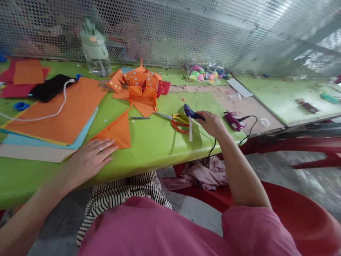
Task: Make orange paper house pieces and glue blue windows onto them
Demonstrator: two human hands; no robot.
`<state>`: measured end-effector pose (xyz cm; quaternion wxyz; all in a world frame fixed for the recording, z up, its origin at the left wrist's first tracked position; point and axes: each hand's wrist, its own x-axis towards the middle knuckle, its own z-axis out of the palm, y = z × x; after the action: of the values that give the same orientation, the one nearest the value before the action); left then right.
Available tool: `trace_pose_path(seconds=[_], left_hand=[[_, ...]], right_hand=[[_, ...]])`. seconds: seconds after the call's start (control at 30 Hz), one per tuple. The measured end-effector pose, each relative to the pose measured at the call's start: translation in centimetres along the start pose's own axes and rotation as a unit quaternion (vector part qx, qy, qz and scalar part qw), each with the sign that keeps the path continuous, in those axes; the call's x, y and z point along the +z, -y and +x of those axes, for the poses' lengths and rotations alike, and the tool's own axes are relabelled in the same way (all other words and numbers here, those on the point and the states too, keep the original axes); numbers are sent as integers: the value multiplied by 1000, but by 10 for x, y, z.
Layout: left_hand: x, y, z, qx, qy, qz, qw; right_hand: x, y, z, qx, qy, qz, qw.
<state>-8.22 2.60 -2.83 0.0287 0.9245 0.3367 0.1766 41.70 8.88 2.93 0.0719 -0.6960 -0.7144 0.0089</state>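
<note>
Along the front of the green table [160, 153], the left hand [92, 160] lay flat on a folded orange paper [118, 131], likely to steady it. Well apart, the right hand [211, 123] was closed around a glue gun [191, 112] near scissors [179, 125], probably by its handle to stay clear of the tip.

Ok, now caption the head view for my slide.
Left hand on an orange paper triangle, right hand holding a glue gun near scissors at a green table.

pink short-sleeved top [160, 227], dark-striped pale bottoms [117, 193], silver ring [99, 149] on left hand [92, 158]
</note>
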Motion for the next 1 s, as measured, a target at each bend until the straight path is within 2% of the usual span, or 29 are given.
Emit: trace_pose_path(seconds=[0.1, 0.2, 0.3, 0.43, 0.53, 0.63, 0.83, 1.0], left_hand=[[5, -5, -8, -7, 6, 27, 1000], [8, -5, -12, -21, 12, 35, 999], [9, -5, -14, -40, 15, 17, 999], [12, -7, -18, -39, 12, 14, 999], [13, -9, -21, -26, 2, 28, 999], [13, -10, -22, -6, -10, 50, 999], [13, -14, -24, 21, -33, 72, 997], [11, -23, -24, 13, -45, 95, 994]], right_hand=[[-10, -21, 9, 0, 0, -8, 1000], [-16, -38, 20, -8, 25, -17, 1000], [-17, -39, 25, -18, 52, -33, 998], [-11, -6, 18, -40, 44, -64, 996], [-1, 28, 7, -72, 86, -75, 991], [7, 52, 0, -64, 106, -95, 988], [-3, 74, -1, -22, 150, -110, 982], [-16, 84, -20, 8, 178, -91, 980]])
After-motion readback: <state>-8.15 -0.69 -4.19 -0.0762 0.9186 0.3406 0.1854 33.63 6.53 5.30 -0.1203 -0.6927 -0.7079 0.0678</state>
